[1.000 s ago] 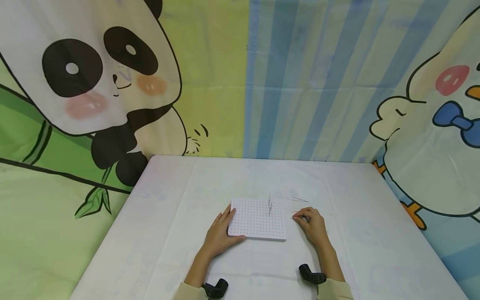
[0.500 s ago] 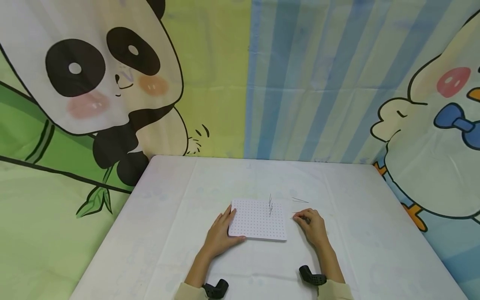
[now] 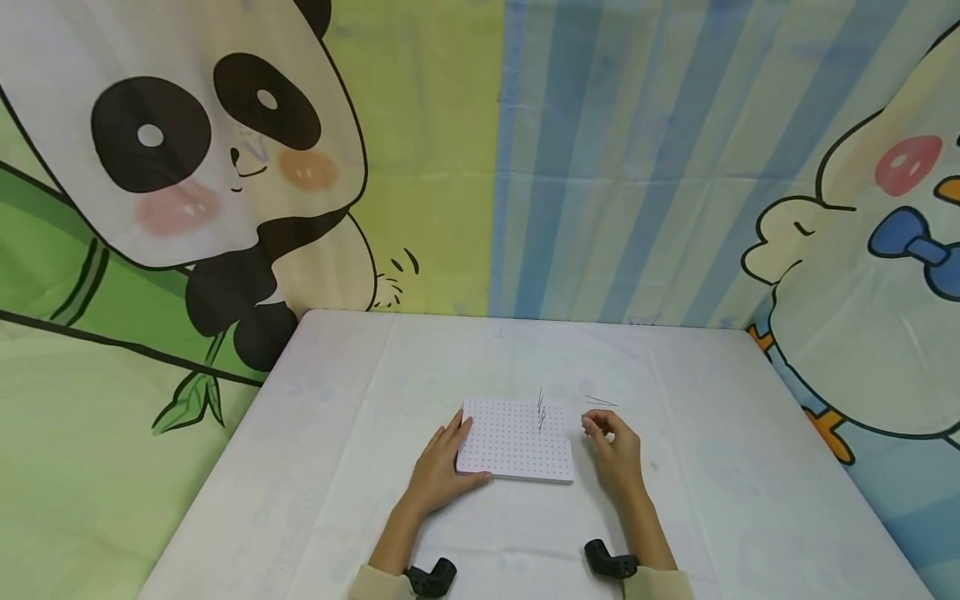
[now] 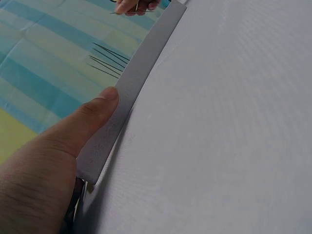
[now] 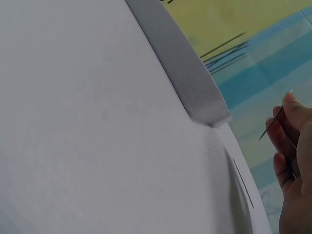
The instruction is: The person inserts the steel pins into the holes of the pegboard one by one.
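Note:
A white board with rows of small holes [image 3: 510, 442] lies on the table. Several thin dark needles [image 3: 541, 413] stand upright in it, towards its right side; the left wrist view shows these needles [image 4: 108, 59] beyond the board's edge. My left hand [image 3: 442, 471] holds the board's left front corner, thumb on the front edge and fingers along the left side. The thumb [image 4: 95, 109] shows against the edge in the left wrist view. To the right of the board, my right hand [image 3: 617, 454] is raised and pinches a needle [image 5: 271, 124] between thumb and fingers.
Two loose needles [image 3: 600, 401] lie on the white table [image 3: 360, 517], behind my right hand. Another needle [image 5: 243, 183] lies near the board in the right wrist view. A printed cloth [image 3: 420, 167] hangs behind the table.
My right hand has lifted from the tabletop and shifted slightly left, now with a needle between its fingertips. The left hand and the board have stayed in place.

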`<state>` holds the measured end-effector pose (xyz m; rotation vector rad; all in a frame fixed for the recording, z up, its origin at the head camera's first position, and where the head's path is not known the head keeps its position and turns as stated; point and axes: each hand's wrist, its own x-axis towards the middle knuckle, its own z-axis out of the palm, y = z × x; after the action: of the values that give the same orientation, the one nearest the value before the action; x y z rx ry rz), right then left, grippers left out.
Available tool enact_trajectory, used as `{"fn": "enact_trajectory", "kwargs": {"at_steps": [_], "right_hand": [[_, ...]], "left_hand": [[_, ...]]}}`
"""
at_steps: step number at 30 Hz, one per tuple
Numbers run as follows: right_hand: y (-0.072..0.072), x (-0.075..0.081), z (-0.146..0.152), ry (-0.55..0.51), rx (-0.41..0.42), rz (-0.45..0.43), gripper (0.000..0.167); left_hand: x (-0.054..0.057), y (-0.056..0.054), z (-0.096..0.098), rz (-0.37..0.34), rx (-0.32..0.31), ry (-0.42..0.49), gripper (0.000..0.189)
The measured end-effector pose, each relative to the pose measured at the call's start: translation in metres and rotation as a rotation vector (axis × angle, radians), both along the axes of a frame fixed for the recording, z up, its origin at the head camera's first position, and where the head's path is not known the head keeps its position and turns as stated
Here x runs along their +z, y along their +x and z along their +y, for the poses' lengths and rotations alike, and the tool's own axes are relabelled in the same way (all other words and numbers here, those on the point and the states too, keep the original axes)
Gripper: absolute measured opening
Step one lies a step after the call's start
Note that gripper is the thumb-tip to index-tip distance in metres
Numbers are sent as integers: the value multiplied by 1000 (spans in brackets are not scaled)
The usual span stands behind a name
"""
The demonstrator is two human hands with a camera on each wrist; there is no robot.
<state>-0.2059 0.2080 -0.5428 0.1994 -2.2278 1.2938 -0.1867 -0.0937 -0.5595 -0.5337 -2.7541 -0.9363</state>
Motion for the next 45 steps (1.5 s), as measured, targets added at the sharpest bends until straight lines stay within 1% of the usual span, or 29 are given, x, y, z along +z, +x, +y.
{"fn": "enact_trajectory", "kwargs": {"at_steps": [4,7,13,19,22,30,45], "right_hand": [[2,2,-14,-59,37,22,8],[3,4,-24,-69,70,57,7],[2,3,-39,2,114,153,12],[1,6,-47,58,155,187,13],[0,5,-49,88,163,209,16],[3,2,-51,167,142,189,14],[-1,-3,-51,185,142,176,16]], "left_hand": [[0,0,0,-9,3,0,98],[0,1,0,-10,2,6,97],[1,1,0,-14,2,3,98],[1,-1,0,-13,3,2,98],[2,-1,0,-10,2,4,98],[2,1,-1,-4,-2,8,97],[0,1,-1,-2,-2,10,97]]}}
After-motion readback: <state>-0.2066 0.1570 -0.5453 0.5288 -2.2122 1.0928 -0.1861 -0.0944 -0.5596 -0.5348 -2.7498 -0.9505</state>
